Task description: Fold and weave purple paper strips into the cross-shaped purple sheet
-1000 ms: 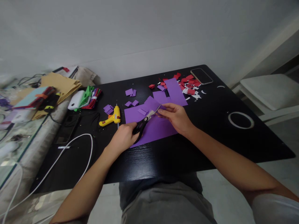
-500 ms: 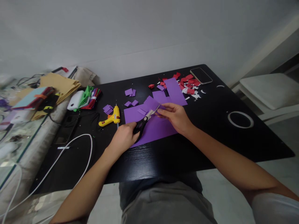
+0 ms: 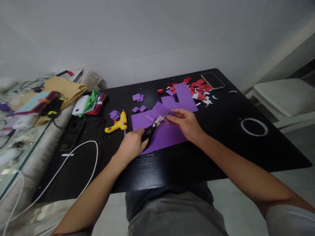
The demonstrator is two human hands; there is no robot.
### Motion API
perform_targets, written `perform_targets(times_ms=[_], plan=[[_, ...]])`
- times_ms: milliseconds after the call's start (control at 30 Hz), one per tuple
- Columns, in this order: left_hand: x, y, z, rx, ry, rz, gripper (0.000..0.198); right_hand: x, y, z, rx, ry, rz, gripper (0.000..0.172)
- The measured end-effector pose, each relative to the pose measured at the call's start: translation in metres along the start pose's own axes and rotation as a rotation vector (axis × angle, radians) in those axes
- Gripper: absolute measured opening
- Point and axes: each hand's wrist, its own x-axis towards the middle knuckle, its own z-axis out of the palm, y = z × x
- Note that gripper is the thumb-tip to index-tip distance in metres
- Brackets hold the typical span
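Observation:
My left hand (image 3: 131,144) is closed around the black handles of a pair of scissors (image 3: 153,127). Their metal blades lie against a small piece of purple paper (image 3: 160,108). That piece's right end is pinched in the fingers of my right hand (image 3: 185,123). Below both hands a large purple sheet (image 3: 169,136) lies flat on the black table. A few small cut purple pieces (image 3: 150,118) rest on the sheet near the blades. Another purple strip (image 3: 185,96) lies behind my right hand.
A yellow glue gun (image 3: 119,124) lies left of my left hand. Red paper pieces (image 3: 200,88) and white scraps lie by a phone (image 3: 213,80) at the back right. A white ring (image 3: 254,127) is on the right, a white cable (image 3: 94,157) on the left.
The scissor blades look slightly more closed on the purple piece. The whole view has shifted a little; both hands keep their holds.

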Motion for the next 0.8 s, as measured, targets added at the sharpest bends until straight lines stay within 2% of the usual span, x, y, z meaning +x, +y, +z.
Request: perform_targets(times_ms=[800], plan=[[-0.0001, 0.0009, 0.0011, 0.007, 0.017, -0.017, 0.011, -0.0008, -0.0049, 0.0001, 0.006, -0.004, 0.001, 0.031]])
